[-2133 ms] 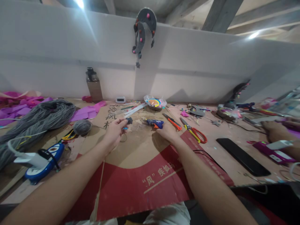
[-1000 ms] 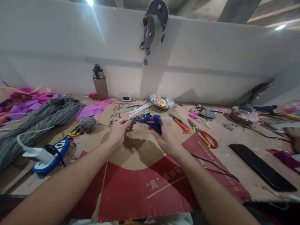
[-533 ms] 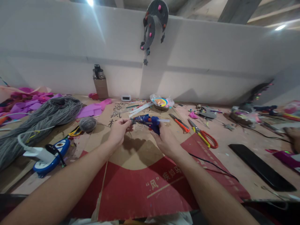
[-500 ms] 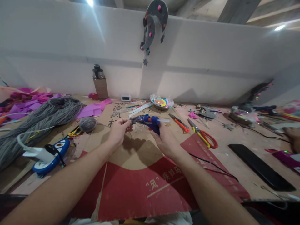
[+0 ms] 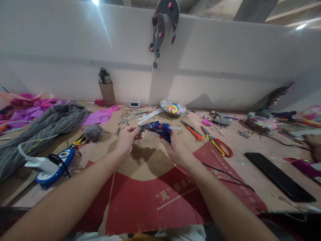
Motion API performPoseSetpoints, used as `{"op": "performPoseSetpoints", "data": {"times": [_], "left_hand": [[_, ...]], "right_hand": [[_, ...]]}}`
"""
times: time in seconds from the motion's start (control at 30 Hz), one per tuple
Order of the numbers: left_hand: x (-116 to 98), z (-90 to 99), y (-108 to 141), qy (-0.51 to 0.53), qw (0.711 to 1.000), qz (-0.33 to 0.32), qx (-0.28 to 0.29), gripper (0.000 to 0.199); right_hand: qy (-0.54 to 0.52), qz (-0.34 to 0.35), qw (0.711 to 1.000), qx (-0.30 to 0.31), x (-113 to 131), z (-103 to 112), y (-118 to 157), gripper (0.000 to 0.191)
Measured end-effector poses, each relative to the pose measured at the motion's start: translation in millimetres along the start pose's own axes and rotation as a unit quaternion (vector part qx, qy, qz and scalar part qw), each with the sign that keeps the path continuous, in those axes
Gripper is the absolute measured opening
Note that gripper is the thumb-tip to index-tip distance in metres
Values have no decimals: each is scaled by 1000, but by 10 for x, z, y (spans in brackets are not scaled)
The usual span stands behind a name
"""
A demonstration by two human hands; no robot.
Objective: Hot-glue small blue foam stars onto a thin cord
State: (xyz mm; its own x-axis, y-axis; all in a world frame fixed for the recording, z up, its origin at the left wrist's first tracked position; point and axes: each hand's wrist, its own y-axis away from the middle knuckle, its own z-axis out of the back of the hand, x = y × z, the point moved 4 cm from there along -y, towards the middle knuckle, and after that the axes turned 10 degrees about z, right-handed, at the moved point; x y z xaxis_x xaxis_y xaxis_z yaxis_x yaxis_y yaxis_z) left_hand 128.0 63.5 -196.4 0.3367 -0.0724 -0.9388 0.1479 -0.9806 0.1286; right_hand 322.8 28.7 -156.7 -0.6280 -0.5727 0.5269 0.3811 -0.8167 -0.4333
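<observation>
My right hand (image 5: 175, 147) is wrapped round the handle of a blue hot glue gun (image 5: 164, 130), with a clear glue stick (image 5: 175, 128) poking from its back end. The gun's nozzle points left, toward my left hand (image 5: 128, 138). That hand's fingers are pinched on a small dark piece at the nozzle tip, too small to name. Beneath both hands lies a cardboard sheet (image 5: 140, 204), tan and red with printed characters. A black cord (image 5: 225, 175) trails on the right past my forearm.
Scissors (image 5: 218, 142) and an orange cutter (image 5: 192, 130) lie to the right, near a black slab (image 5: 278, 175). Grey yarn (image 5: 60, 122), a yarn ball (image 5: 93, 133) and a blue power strip (image 5: 55, 170) are left. A bottle (image 5: 107, 90) stands behind. Another person's hand (image 5: 313, 142) shows far right.
Both hands keep almost the same pose, with the glue gun at the small dark piece. The view has shifted very slightly.
</observation>
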Motion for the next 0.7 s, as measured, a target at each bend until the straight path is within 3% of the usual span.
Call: {"op": "performPoseSetpoints", "data": {"times": [0.23,0.4,0.5,0.6,0.7], "left_hand": [[-16,-19,19,-7,1000,2,1,27],[-6,11,-10,13,1000,17,-5,27],[0,38,-36,27,999,24,-9,26],[-6,28,-32,24,1000,17,-5,23],[-12,-15,2,10,1000,4,7,22]], "right_hand": [[-1,-17,1000,7,15,1,6,28],[-68,1,997,-37,-62,20,-10,35],[-115,-65,989,-64,-243,4,-35,34],[-136,-172,975,-32,-492,-56,-51,21],[-50,-193,980,-16,-649,-9,-62,12]]}}
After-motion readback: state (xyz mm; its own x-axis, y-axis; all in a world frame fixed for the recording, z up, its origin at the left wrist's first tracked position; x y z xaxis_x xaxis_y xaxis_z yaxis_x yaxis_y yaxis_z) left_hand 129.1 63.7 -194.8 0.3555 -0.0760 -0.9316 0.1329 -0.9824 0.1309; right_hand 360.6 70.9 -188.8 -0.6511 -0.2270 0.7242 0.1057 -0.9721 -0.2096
